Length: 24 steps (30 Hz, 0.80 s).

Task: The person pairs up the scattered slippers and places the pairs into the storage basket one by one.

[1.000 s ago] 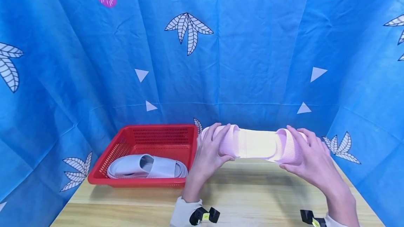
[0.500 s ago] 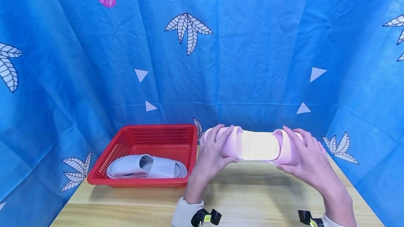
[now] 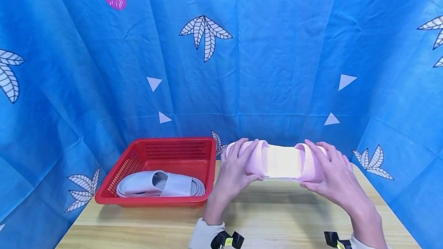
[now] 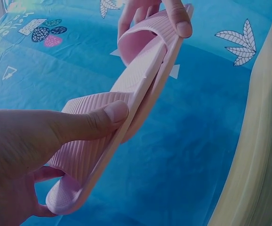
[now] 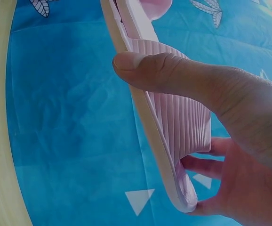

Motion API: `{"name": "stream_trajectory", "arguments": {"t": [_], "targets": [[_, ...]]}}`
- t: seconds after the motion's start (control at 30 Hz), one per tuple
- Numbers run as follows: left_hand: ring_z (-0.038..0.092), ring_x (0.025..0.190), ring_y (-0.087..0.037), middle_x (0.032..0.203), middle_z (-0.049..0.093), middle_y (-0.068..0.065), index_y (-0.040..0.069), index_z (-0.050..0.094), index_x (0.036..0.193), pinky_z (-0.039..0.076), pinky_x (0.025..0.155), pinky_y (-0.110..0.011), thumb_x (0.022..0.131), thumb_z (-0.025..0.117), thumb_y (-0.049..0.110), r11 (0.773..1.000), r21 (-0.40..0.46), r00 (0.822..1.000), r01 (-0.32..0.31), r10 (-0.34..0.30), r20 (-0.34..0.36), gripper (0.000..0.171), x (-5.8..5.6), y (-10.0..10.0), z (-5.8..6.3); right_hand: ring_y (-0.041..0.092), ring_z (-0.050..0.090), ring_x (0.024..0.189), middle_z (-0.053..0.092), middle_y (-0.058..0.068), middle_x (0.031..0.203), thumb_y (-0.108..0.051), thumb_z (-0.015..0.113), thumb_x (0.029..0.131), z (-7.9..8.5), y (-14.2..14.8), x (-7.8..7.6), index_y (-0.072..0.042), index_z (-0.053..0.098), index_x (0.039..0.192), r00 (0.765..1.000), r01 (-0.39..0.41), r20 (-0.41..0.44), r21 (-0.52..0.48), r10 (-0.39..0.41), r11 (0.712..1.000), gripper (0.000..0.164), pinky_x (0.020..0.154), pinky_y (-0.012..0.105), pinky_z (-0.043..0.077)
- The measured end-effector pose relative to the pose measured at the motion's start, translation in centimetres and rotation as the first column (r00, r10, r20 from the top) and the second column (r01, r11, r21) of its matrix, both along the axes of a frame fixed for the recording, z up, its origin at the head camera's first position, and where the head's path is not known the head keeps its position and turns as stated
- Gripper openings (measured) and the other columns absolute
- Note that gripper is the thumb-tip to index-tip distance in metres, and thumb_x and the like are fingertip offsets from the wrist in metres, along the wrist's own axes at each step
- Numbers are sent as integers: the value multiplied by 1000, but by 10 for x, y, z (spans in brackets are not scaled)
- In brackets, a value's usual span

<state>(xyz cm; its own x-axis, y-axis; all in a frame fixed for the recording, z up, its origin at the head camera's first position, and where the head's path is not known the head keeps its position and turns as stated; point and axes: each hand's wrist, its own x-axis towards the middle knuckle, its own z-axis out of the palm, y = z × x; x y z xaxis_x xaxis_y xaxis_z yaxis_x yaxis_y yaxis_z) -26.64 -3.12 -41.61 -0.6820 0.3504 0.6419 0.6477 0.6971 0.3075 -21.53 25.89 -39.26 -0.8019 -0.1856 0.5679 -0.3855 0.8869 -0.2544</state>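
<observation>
Two pink slide slippers with ribbed straps are held up over the table, heel ends overlapping and toes pointing outward. My left hand (image 3: pixel 232 170) grips the left slipper (image 4: pixel 86 146) around its strap, thumb across the ribs and fingers at the toe end. On the other side, my right hand (image 3: pixel 333 176) holds the right slipper (image 5: pixel 180 122) likewise, its thumb reaching the sole's edge. Between the straps the pale insole faces up in the head view. In the left wrist view the soles lie one against the other. My palms hide part of both toe ends.
A red plastic basket (image 3: pixel 155 202) with slotted sides stands on the left of the wooden table (image 3: pixel 270 214). Inside it lies a pair of light grey slippers (image 3: pixel 138 183). A blue patterned curtain (image 3: pixel 277 57) hangs behind and along both sides.
Both hands have drawn closer together, the right moving left and the left slightly right. The pink slippers overlap more, and the stretch between their straps is shorter. The basket stays put.
</observation>
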Motion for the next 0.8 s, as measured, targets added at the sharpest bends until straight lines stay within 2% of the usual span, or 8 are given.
{"name": "stream_trajectory", "arguments": {"t": [0.5, 0.8], "targets": [[36, 143, -21, 155, 43, -1, 32, 36, 159, 35, 113, -54, 69, 96, 34, 999, -28, 999, 25, -24, 40, 108, 2, 0, -1, 48, 40, 124, 44, 23, 142, -23, 105, 49, -1, -6, -1, -24, 40, 157, 1000, -29, -1, 0, 29, 1000, 126, 93, 79, 29], [37, 142, -20, 154, 44, 0, 33, 35, 159, 37, 111, -53, 70, 95, 35, 999, -24, 998, 43, -42, 43, 107, 4, 7, -2, 46, 41, 125, 45, 22, 143, -23, 105, 50, -2, -15, -2, -22, 42, 156, 999, -47, 11, 15, 47, 999, 124, 95, 77, 28]]}}
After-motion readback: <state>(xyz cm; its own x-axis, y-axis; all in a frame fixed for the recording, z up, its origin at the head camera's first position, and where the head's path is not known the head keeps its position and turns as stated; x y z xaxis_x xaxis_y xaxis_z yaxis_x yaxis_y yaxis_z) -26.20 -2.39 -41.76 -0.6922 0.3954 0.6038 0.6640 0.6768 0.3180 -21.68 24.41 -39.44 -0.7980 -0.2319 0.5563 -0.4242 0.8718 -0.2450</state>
